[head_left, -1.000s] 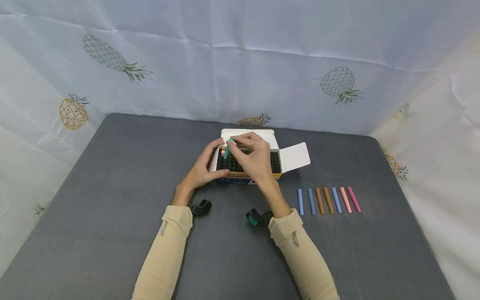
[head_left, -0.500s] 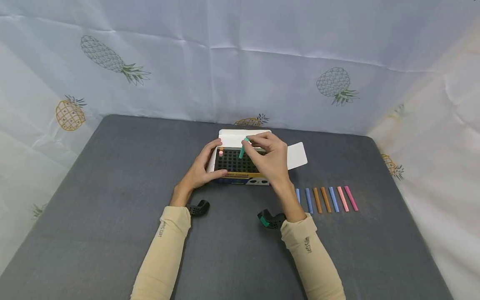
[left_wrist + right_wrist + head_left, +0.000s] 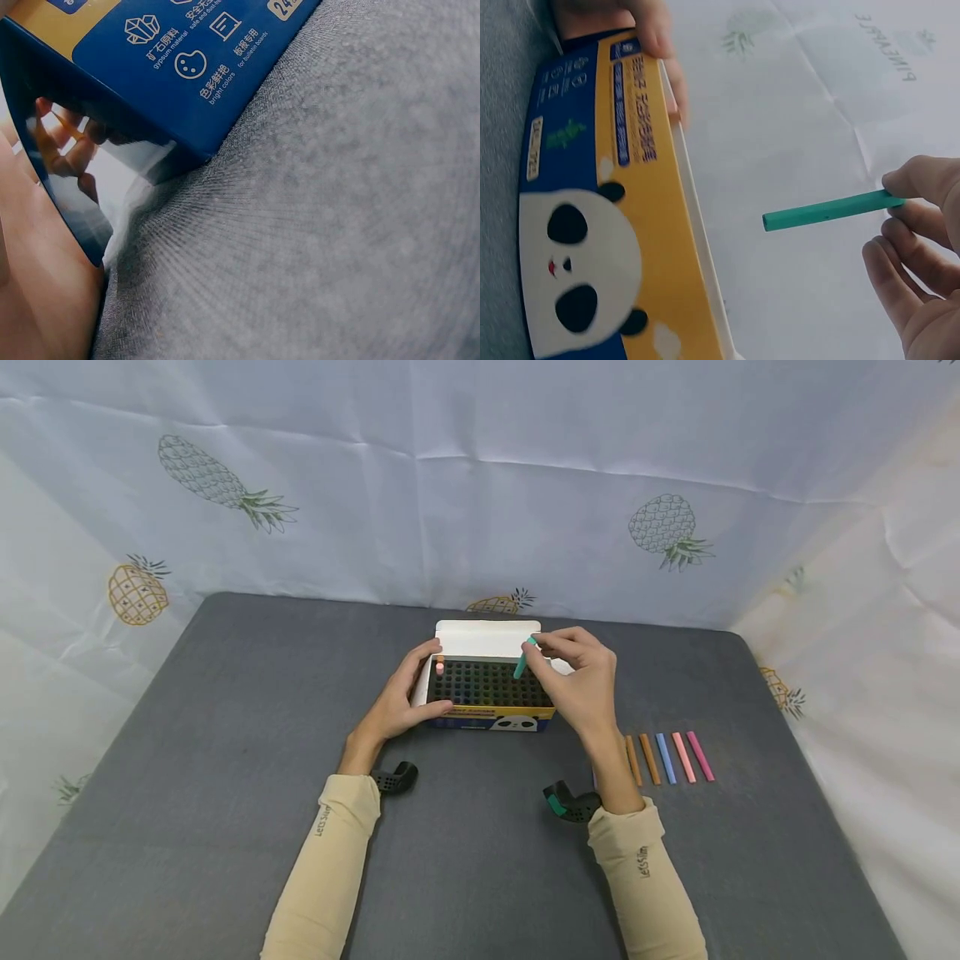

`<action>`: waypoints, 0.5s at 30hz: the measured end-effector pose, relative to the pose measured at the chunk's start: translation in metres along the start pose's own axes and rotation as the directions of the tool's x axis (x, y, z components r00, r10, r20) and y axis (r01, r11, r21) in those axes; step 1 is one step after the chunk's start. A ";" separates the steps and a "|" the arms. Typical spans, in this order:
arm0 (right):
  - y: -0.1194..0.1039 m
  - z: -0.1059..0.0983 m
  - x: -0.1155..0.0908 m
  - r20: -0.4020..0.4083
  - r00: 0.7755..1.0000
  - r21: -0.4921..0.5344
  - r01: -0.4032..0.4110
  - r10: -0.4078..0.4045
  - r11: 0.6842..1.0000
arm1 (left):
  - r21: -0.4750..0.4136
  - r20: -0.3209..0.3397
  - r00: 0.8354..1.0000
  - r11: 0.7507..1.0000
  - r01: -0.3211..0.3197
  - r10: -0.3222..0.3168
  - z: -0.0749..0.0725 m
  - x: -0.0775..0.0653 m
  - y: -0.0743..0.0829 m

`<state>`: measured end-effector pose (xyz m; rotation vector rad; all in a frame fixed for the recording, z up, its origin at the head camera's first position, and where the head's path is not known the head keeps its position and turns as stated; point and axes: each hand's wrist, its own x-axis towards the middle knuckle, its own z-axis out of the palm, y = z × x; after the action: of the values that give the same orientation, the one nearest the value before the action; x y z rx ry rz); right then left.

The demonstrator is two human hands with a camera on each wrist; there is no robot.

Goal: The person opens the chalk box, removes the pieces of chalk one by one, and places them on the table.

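Note:
A chalk box (image 3: pixel 491 714), blue and yellow with a panda face (image 3: pixel 581 262), lies with its lid open and a black grid of holes (image 3: pixel 480 681) on top. My left hand (image 3: pixel 393 697) grips its left end, thumb along the front edge and fingers at the back corner. A green chalk stick (image 3: pixel 825 211) is pinched by one end between thumb and fingers of my right hand (image 3: pixel 581 677). Its free end hangs close over the right part of the grid. One pink chalk (image 3: pixel 440 668) and an orange one (image 3: pixel 440 658) stand in the grid's far left corner.
Right of the box, a row of loose chalks lies on the dark grey table (image 3: pixel 225 777): brown (image 3: pixel 651 760), blue (image 3: pixel 666 758), pink (image 3: pixel 684 757) and magenta (image 3: pixel 701 756). My right forearm covers the row's left end. The white lid (image 3: pixel 483 637) stands raised at the back.
My right hand has moved right across the grid with the green chalk, from the pink chalk toward the box's right end. The left hand has kept its hold on the box.

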<state>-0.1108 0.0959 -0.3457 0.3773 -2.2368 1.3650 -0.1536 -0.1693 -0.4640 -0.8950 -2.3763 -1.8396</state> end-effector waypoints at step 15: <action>0.006 -0.037 -0.001 -0.083 0.996 -0.008 -0.029 0.028 1.000 | -0.007 -0.003 1.000 1.000 -0.001 0.001 0.000 0.001 -0.001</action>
<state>-0.1032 0.1317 -0.3368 0.2812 -2.1883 1.3593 -0.1548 -0.1691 -0.4650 -0.8941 -2.3686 -1.8485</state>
